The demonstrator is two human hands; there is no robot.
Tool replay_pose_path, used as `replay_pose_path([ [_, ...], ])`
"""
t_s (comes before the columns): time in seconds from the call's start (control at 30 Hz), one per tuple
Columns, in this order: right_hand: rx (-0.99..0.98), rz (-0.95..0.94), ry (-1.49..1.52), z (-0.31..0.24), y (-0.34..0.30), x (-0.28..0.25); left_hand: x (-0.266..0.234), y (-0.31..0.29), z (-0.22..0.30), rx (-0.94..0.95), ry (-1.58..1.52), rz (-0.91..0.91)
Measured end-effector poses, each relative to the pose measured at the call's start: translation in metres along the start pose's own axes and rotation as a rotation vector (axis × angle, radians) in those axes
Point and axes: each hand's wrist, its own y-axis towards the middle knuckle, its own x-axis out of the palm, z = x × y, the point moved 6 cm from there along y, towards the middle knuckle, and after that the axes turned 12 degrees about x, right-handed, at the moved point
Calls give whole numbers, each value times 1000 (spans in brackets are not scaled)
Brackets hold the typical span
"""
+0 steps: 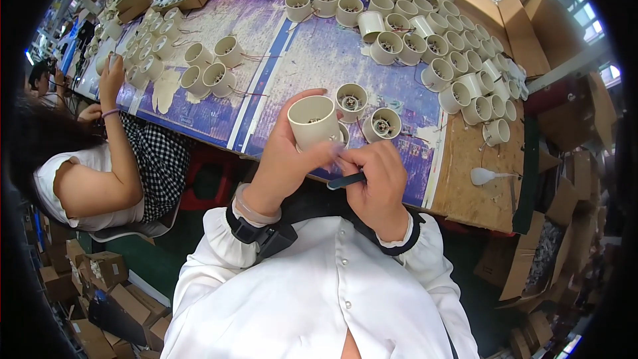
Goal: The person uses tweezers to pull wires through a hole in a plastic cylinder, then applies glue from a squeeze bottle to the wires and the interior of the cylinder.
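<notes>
My left hand (pixel 284 159) grips a cream-coloured cup-shaped housing (pixel 313 121), its open mouth turned up and away from me. My right hand (pixel 380 179) is closed around a dark, thin tool (pixel 346 181) whose handle sticks out to the left, just below the housing. The fingertips of both hands meet at the housing's lower edge. Two more housings (pixel 351 101) (pixel 385 123) with wired inserts stand on the blue-purple work mat (pixel 319 60) just beyond my hands.
Several cream housings fill the right and far side of the bench (pixel 438 40). A co-worker (pixel 100 166) sits at my left, one hand on a housing (pixel 111 66). A white scoop-like piece (pixel 484 175) lies on the brown board. Cardboard boxes (pixel 531 33) line the right edge and floor.
</notes>
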Motion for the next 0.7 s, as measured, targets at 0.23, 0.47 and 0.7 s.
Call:
replay_pose_path([
  [0.23,15,-102,64,1,2,-12,-7,1,15,309,514,-21],
  [0.47,498,133,360,72,-34,-55,-5,-1,26,498,767,-55],
  [0.7,375,69,-311,85,-68,-73,5,-3,27,713,827,-152],
])
